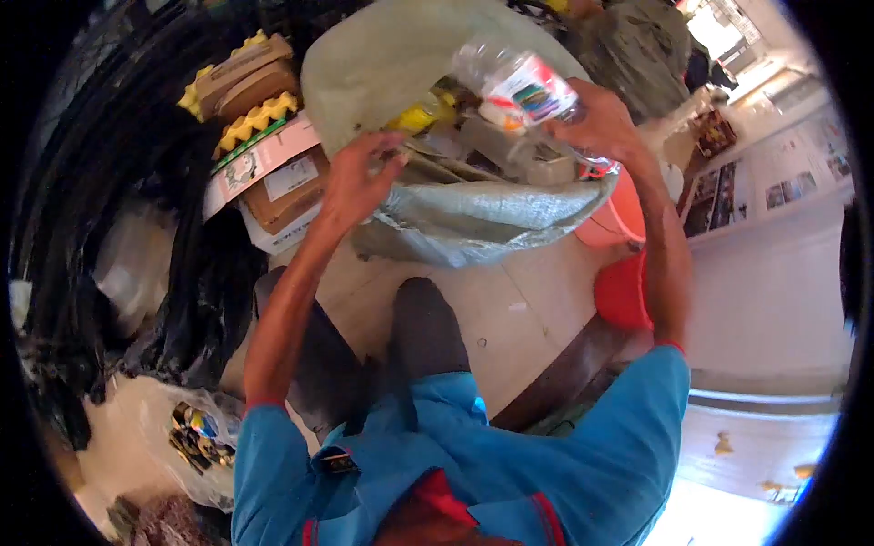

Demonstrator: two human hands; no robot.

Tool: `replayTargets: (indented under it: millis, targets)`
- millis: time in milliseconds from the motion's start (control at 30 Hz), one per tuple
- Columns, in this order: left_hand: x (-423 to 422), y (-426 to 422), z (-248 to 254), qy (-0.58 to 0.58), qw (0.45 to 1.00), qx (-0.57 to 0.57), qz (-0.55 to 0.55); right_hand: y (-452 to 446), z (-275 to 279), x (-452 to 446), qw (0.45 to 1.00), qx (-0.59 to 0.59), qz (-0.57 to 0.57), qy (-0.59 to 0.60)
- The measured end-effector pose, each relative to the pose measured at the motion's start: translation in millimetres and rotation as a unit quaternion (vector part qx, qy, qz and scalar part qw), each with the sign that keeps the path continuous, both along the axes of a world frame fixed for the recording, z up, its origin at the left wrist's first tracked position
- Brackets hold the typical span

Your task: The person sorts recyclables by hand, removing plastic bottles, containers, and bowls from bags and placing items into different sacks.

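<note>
A large pale woven sack stands before me with its mouth open, and clear and yellow plastic bottles show inside it. Above the right side of the mouth, my right hand is closed around a clear plastic bottle with a red and white label. My left hand is at the left edge of the sack's mouth, fingers curled with a gap between thumb and forefinger. A yellow bottle lies in the sack just beyond my left hand.
Cardboard pieces and yellow egg trays are stacked at the left. Black bags line the far left. A red bucket stands at the right, near a white surface. A clear bag holds small items.
</note>
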State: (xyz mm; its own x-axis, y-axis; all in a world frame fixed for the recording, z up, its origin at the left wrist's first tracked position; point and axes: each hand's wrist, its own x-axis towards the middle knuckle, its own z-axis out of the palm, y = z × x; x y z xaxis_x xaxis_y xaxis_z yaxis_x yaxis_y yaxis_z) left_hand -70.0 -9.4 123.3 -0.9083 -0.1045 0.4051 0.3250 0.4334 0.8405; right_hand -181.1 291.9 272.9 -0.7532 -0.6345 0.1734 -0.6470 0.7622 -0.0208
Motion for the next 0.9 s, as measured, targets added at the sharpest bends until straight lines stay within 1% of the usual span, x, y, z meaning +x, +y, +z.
replayTargets:
  millis: [33, 67, 100, 133, 167, 233, 267, 300, 333, 367, 400, 433, 467, 500, 533, 567, 600, 667, 700, 733, 767, 800, 833, 867, 900]
  targets:
    - [-26, 7, -7, -0.001, 1.000, -0.016, -0.014, 15, 5, 12, 0.992, -0.121, -0.009, -0.040]
    - [-46, 12, -12, 0.001, 1.000, -0.017, -0.025, 30, 9, 19, 0.967, -0.241, -0.015, -0.079]
    - [-63, 13, -16, 0.047, 0.995, -0.086, -0.009, 55, -1, 16, 0.942, -0.327, 0.029, -0.065]
    - [-79, 12, -21, 0.095, 0.983, -0.156, 0.005, 65, 8, 36, 0.931, -0.356, -0.070, -0.045]
    - [-97, 10, -28, 0.095, 0.983, -0.157, -0.004, 74, 18, 56, 0.918, -0.380, -0.099, -0.056]
    - [-123, 2, -42, 0.039, 0.978, -0.204, -0.003, 118, 7, 75, 0.855, -0.497, -0.140, -0.047]
    - [-129, -1, -45, 0.042, 0.978, -0.204, -0.011, 133, 3, 89, 0.828, -0.521, -0.208, -0.008]
    - [-135, -4, -48, 0.004, 0.957, -0.289, 0.041, 172, -14, 95, 0.793, -0.587, -0.162, 0.005]
    - [-142, -7, -52, -0.034, 0.924, -0.372, 0.088, 181, -18, 105, 0.791, -0.587, -0.172, 0.011]
    - [-148, -17, -59, 0.017, 0.926, -0.372, 0.061, 194, -23, 130, 0.748, -0.638, -0.183, 0.016]
    - [-159, -13, -71, 0.073, 0.931, -0.358, 0.008, 216, -23, 176, 0.702, -0.678, -0.214, 0.042]
    - [-158, 0, -62, -0.027, 0.928, -0.372, -0.022, 251, -36, 215, 0.676, -0.669, -0.296, 0.090]
    - [-176, -12, -77, 0.005, 0.928, -0.366, -0.062, 285, -48, 245, 0.673, -0.637, -0.357, 0.114]
    - [-188, -27, -83, 0.018, 0.908, -0.410, -0.083, 310, -51, 289, 0.666, -0.604, -0.416, 0.134]
    - [-188, -21, -69, -0.077, 0.918, -0.385, -0.062, 280, -39, 325, 0.665, -0.572, -0.450, 0.170]
    - [-225, -59, -95, -0.011, 0.917, -0.382, -0.116, 290, -43, 349, 0.669, -0.565, -0.443, 0.191]
    - [-251, -81, -116, 0.033, 0.913, -0.391, -0.112, 286, -39, 362, 0.638, -0.556, -0.486, 0.217]
    - [-256, -74, -98, -0.044, 0.893, -0.444, -0.049, 315, -51, 417, 0.611, -0.539, -0.521, 0.255]
    - [-261, -74, -106, -0.037, 0.894, -0.443, -0.058, 328, -57, 449, 0.564, -0.487, -0.601, 0.289]
    - [-274, -75, -120, -0.061, 0.909, -0.408, -0.065, 346, -71, 481, 0.534, -0.435, -0.639, 0.343]
    - [-281, -80, -131, -0.082, 0.924, -0.366, -0.075, 328, -75, 513, 0.525, -0.398, -0.652, 0.375]
    - [-278, -72, -129, -0.077, 0.925, -0.364, -0.080, 343, -92, 548, 0.497, -0.336, -0.708, 0.372]
    - [-272, -63, -125, -0.091, 0.919, -0.380, -0.045, 364, -116, 579, 0.467, -0.274, -0.757, 0.365]
    - [-266, -54, -120, -0.104, 0.913, -0.395, -0.012, 374, -139, 600, 0.438, -0.119, -0.846, 0.281]
    - [-257, -45, -113, -0.117, 0.904, -0.410, 0.023, 373, -159, 614, 0.414, -0.129, -0.867, 0.246]
